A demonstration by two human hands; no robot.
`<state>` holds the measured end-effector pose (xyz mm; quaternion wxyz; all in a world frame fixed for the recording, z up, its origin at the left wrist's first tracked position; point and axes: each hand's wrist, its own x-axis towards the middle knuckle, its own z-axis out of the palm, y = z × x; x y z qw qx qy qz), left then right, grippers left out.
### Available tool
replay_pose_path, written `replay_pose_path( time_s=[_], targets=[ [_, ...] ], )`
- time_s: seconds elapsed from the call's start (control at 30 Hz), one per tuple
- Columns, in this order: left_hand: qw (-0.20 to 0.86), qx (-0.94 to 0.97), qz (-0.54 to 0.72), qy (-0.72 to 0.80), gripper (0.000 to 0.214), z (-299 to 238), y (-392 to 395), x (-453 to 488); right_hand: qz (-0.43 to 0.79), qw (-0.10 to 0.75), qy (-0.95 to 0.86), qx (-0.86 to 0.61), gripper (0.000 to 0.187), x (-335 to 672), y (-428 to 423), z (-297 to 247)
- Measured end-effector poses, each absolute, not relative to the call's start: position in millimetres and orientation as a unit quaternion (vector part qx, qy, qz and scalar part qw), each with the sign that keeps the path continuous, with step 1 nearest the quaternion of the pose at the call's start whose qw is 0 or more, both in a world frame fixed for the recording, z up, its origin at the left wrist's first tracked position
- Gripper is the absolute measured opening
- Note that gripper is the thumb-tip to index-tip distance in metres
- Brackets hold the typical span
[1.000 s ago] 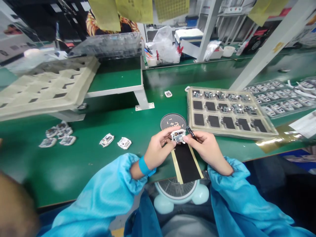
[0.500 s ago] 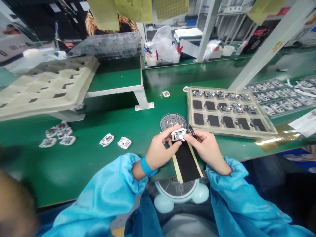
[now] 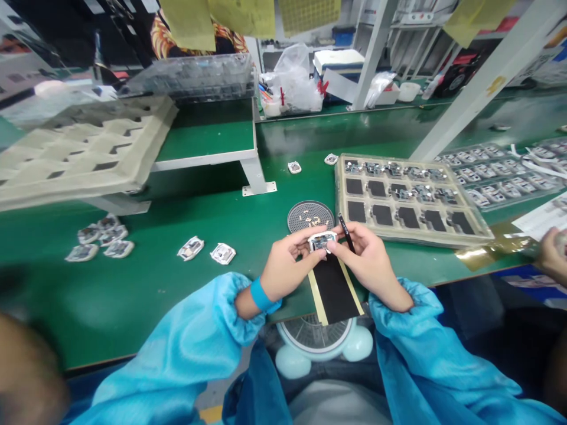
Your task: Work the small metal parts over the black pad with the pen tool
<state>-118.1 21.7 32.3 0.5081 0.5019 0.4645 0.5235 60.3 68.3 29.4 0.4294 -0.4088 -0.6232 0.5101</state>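
Between the fingertips of my left hand (image 3: 287,262) is a small white-framed electronic housing (image 3: 322,241), its inner circuit board facing up. My right hand (image 3: 365,260) has a slim black tool (image 3: 345,232) with light lettering tucked between thumb and fingers; the tool's tip is hidden. The right thumb and fingers also press on the housing's right side. Both hands are closed. Under them lies a black strip with yellow edges (image 3: 339,293), reaching over the table's front edge. Just behind the hands, a round dark perforated dish (image 3: 310,213) holds several tiny tan pieces.
A tray (image 3: 416,236) of circuit parts stands right of the hands. Several similar housings (image 3: 119,248) lie at left, with two (image 3: 222,254) nearer. A raised green shelf (image 3: 208,136) carries a pulp tray (image 3: 146,150). Another person's hand (image 3: 553,254) is at far right.
The housing has tilted a little in my fingers, showing more of its circuit board. The black tool stands slightly more upright. Another person's hand has come into view at the right edge.
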Motion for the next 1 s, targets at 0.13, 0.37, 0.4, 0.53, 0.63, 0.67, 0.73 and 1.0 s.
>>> replay_pose_path(
  time_s=[0.13, 0.37, 0.4, 0.53, 0.63, 0.67, 0.73, 1.0],
  targets=[
    [0.569, 0.459, 0.544, 0.412, 0.042, 32.4, 22.8, -115.8, 0.524, 0.416, -0.623, -0.404, 0.035, 59.9, 68.0, 33.1],
    [0.508, 0.504, 0.513, 0.474, 0.036, 27.9, 22.6, -117.7, 0.517, 0.396, -0.638, -0.412, 0.026, 61.0, 67.1, 32.7],
    [0.490, 0.520, 0.497, 0.492, 0.034, 27.0, 22.5, -118.0, 0.511, 0.396, -0.640, -0.415, 0.025, 61.0, 66.5, 32.3],
    [0.459, 0.553, 0.472, 0.510, 0.026, 25.2, 22.5, -118.6, 0.505, 0.396, -0.644, -0.416, 0.025, 59.2, 62.4, 30.2],
    [0.455, 0.549, 0.479, 0.512, 0.024, 25.4, 22.0, -118.4, 0.500, 0.406, -0.642, -0.417, 0.024, 55.9, 57.7, 27.5],
    [0.450, 0.549, 0.481, 0.514, 0.023, 25.7, 21.7, -118.3, 0.499, 0.410, -0.639, -0.418, 0.025, 54.8, 56.3, 26.3],
    [0.431, 0.558, 0.484, 0.519, 0.021, 26.8, 20.9, -118.0, 0.504, 0.417, -0.629, -0.420, 0.026, 54.1, 54.7, 23.8],
    [0.287, 0.654, 0.424, 0.557, 0.016, 29.3, 19.6, -118.5, 0.396, 0.381, -0.728, -0.410, 0.027, 74.0, 70.2, 34.7]
  ],
)
